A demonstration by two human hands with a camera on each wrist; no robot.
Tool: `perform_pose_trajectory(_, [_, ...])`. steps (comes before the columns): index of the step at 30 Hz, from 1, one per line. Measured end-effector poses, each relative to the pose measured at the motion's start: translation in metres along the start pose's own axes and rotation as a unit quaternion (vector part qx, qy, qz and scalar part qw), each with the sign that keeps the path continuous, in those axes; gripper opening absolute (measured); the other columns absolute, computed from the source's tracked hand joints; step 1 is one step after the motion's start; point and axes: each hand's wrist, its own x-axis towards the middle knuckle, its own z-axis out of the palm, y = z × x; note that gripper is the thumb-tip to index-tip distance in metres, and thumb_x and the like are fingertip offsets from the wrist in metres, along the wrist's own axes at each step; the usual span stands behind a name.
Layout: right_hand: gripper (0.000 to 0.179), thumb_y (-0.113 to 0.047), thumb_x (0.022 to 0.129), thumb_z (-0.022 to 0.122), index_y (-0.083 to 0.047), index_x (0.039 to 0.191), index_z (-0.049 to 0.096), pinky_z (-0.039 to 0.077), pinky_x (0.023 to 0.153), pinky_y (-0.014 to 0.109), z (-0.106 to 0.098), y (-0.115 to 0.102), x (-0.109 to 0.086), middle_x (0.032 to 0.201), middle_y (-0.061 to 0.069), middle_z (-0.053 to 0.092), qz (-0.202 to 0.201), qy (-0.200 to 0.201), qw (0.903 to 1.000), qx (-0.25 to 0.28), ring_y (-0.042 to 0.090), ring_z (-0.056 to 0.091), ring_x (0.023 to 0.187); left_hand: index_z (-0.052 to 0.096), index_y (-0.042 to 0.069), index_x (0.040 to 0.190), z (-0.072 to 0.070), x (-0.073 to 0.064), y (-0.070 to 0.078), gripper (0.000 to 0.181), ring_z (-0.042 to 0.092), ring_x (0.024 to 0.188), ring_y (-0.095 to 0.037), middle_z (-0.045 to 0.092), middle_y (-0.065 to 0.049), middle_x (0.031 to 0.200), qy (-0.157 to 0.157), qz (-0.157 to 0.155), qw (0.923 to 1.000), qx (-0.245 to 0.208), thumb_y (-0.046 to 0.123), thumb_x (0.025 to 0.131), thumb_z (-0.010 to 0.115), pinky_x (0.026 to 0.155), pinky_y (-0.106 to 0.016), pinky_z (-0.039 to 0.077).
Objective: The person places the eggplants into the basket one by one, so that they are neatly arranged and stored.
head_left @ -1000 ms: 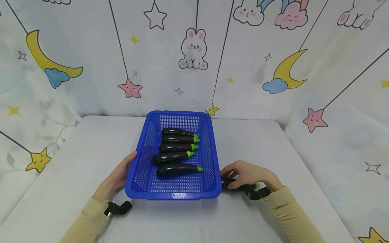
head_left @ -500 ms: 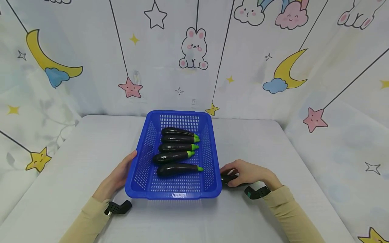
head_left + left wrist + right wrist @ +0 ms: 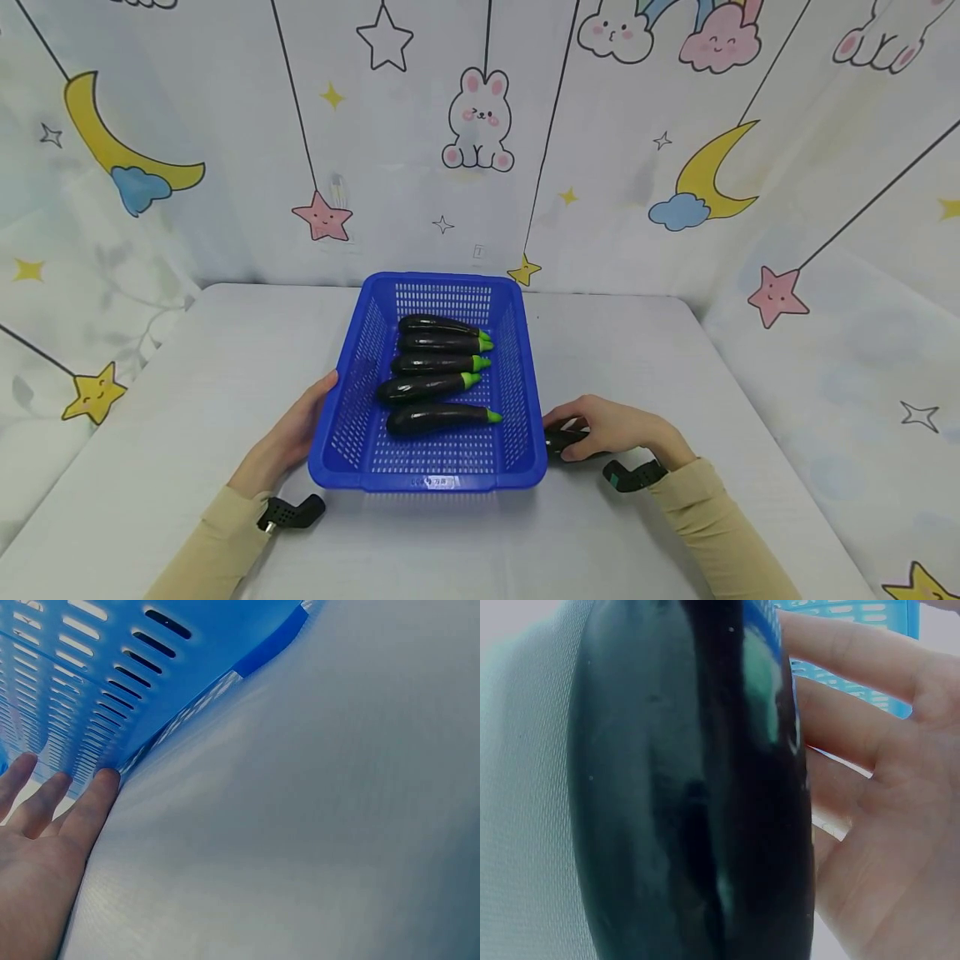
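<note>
A blue plastic basket (image 3: 491,483) stands on the table with several dark eggplants (image 3: 427,387) lying across its floor, green stems to the right. My left hand (image 3: 285,437) rests against the basket's left side. In the left wrist view its fingers (image 3: 96,806) reach up to the slotted wall, extended rather than wrapped round it. Just right of the basket, my right hand (image 3: 611,429) holds another eggplant (image 3: 558,442) between thumb and fingers, close over the table. This eggplant (image 3: 682,787) fills much of the right wrist view; its stem end is hidden in the head view.
The white-covered table (image 3: 622,350) extends around the basket on both sides. A white curtain (image 3: 420,200) printed with rabbits, stars and moons hangs behind it. Black camera mounts sit on both wrists, the left mount (image 3: 296,512) near the basket's front corner.
The eggplant at my right hand has shifted, and its green stem, visible past the wrist a second ago, is now hidden. The left hand and basket stay put.
</note>
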Motion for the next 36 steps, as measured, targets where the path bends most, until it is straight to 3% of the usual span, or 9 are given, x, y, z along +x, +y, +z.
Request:
perform_pose_trajectory(11, [0.047, -0.018, 0.089, 0.074, -0.018, 0.134, 0.063, 0.05, 0.102, 0.039, 0.002, -0.001, 0.0, 0.128, -0.007, 0.066, -0.007, 0.009, 0.9998, -0.018, 0.017, 0.062, 0.118, -0.007, 0.007, 0.158, 0.001, -0.001, 0.0, 0.075, 0.058, 0.118, -0.02, 0.047, -0.008, 0.136, 0.0, 0.007, 0.9999, 0.012, 0.051, 0.105, 0.021, 0.095, -0.043, 0.052])
perform_pose_trajectory(18, [0.047, -0.017, 0.088, 0.074, -0.018, 0.133, 0.063, 0.05, 0.101, 0.041, 0.001, -0.007, -0.001, 0.127, -0.007, 0.067, -0.009, 0.012, 0.9995, -0.028, 0.018, 0.063, 0.116, -0.009, 0.01, 0.159, 0.002, 0.0, 0.001, 0.076, 0.056, 0.12, -0.021, 0.033, -0.023, 0.147, 0.002, 0.005, 0.9998, 0.02, 0.053, 0.105, 0.022, 0.097, -0.044, 0.051])
perform_pose_trajectory(26, [0.046, -0.015, 0.088, 0.074, -0.018, 0.133, 0.063, 0.051, 0.1, 0.042, 0.0, -0.011, -0.002, 0.126, -0.006, 0.067, -0.011, 0.015, 0.9997, -0.017, 0.023, 0.064, 0.114, -0.008, 0.009, 0.159, 0.0, 0.0, 0.001, 0.073, 0.058, 0.119, -0.021, 0.044, -0.009, 0.138, -0.001, 0.003, 0.9999, 0.012, 0.051, 0.105, 0.02, 0.095, -0.045, 0.052])
perform_pose_trajectory(36, [0.047, -0.017, 0.089, 0.073, -0.018, 0.135, 0.062, 0.05, 0.1, 0.043, -0.001, -0.011, -0.003, 0.127, -0.006, 0.067, -0.015, 0.012, 0.9996, -0.022, 0.023, 0.064, 0.115, -0.006, 0.009, 0.159, 0.002, 0.0, 0.0, 0.075, 0.058, 0.118, -0.021, 0.042, -0.014, 0.141, 0.015, 0.001, 0.9997, 0.018, 0.052, 0.105, 0.023, 0.096, -0.044, 0.052])
